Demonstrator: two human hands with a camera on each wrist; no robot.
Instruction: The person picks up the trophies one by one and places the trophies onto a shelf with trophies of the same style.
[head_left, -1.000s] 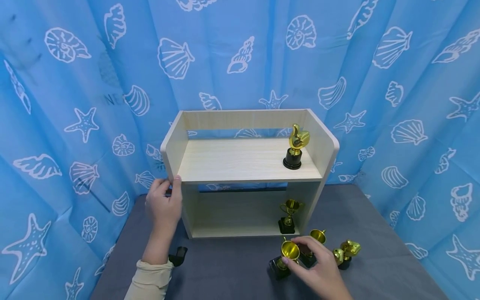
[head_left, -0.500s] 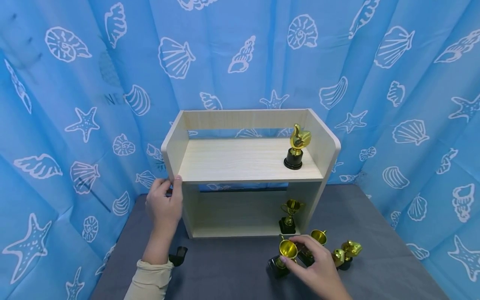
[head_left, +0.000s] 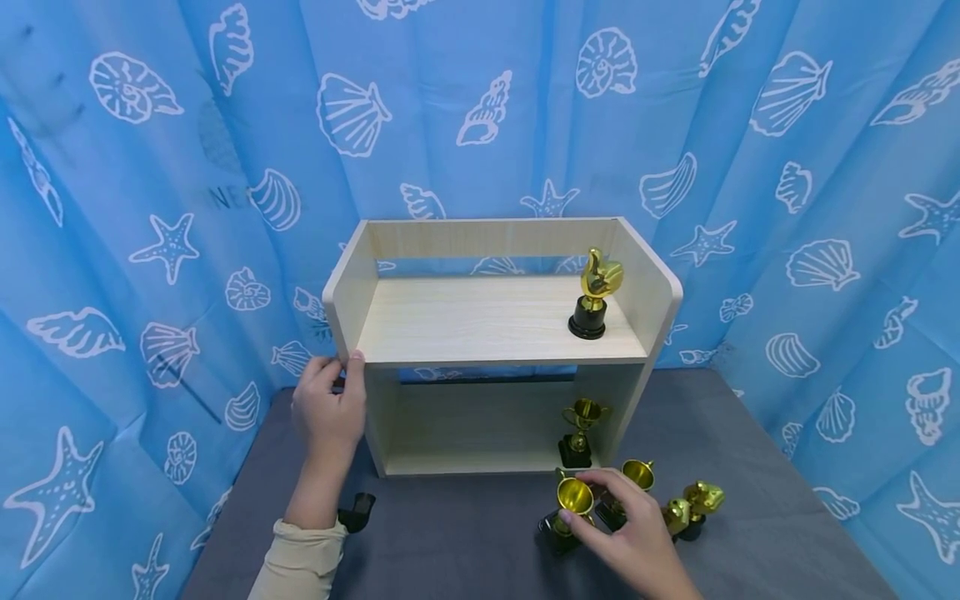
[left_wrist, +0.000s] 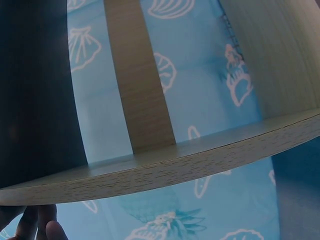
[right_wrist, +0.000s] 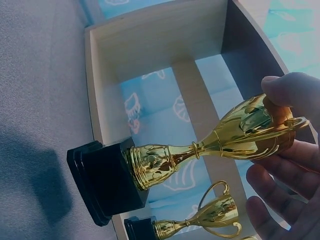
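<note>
Thumb and fingers of my right hand [head_left: 633, 533] pinch a gold trophy cup [head_left: 573, 498] by its bowl, in front of the shelf's lower right. In the right wrist view its black square base [right_wrist: 107, 182] hangs over the grey cloth, casting a shadow. My left hand [head_left: 327, 412] grips the left side panel of a pale two-tier wooden shelf [head_left: 465, 321], thumb on the front edge and fingers along the outside. A gold thumbs-up trophy [head_left: 600, 279] stands at the right of the upper tier. Below it, another two-handled trophy cup [head_left: 576, 437] stands on the lower tier.
Behind my right hand, one more trophy cup [head_left: 637, 475] stands on the grey tablecloth [head_left: 450, 542]. Gold trophies with black bases [head_left: 703, 498] sit to its right. A blue curtain [head_left: 480, 100] with white shells hangs behind the shelf.
The held trophy cup has shifted slightly left and tilted a little in my right hand. My left hand keeps its place on the shelf panel.
</note>
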